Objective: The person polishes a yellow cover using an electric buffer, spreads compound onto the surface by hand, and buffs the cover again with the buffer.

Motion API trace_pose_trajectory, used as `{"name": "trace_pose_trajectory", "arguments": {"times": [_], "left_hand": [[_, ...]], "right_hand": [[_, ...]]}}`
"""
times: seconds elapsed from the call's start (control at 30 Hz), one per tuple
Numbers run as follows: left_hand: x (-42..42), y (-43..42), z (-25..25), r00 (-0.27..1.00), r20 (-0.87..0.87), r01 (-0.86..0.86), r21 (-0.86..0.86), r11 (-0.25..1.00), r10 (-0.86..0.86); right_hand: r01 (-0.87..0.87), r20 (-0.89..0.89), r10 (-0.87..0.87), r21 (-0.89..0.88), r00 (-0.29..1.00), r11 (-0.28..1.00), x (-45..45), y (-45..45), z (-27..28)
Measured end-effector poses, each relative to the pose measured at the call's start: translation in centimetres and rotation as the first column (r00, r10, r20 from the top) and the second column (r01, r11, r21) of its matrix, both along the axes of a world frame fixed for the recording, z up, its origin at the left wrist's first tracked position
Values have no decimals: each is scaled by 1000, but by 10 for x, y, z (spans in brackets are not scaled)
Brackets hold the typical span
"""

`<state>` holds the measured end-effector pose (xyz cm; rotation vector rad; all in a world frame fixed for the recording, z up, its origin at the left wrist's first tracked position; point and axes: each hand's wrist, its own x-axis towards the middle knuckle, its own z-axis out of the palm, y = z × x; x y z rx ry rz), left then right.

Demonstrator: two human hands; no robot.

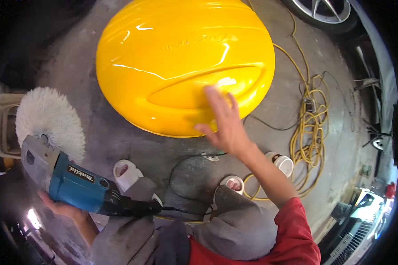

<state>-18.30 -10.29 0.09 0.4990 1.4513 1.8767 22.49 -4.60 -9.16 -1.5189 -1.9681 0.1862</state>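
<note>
A large glossy yellow molded shell (132, 88) with a raised oval contour and faint lettering fills the top middle of the head view. Over its near right part reaches my right hand (227, 126), fingers spread and holding nothing; whether the fingertips touch the surface I cannot tell. At the left, my left hand (59, 206) supports a blue and black Makita polisher (82, 187) from beneath, its fingers partly hidden by the body. The polisher's fluffy white wool pad (53, 119) faces up and away from me, apart from the shell. Its rear end lies over my leg.
A tangled yellow extension cord (311, 128) lies on the concrete floor at the right. A white tub (283, 164) stands beside it. The polisher's black cord (170, 176) runs between my feet. A car wheel (325, 11) is at top right, a plastic chair (4, 119) at left.
</note>
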Motion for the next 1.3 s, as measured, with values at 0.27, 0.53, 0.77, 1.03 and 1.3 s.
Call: {"name": "trace_pose_trajectory", "arguments": {"times": [0.27,0.53,0.77,1.03,1.3], "left_hand": [[54,-32,30,994,-104,40,92,995,-31],[67,-68,18,965,-167,208,6,978,-204],[74,-64,28,916,-209,352,4,936,-343],[81,-58,33,888,-224,398,-63,915,-402],[75,-69,43,883,-278,332,-201,921,-379]], "right_hand": [[-238,76,249,-124,966,963,-72,-9,-18],[-230,161,252,-145,954,962,-4,-9,-1],[41,-122,-38,19,992,999,70,5,-15],[182,1,-182,1,983,983,81,15,-7],[147,40,-146,1,988,989,63,32,-22]]}}
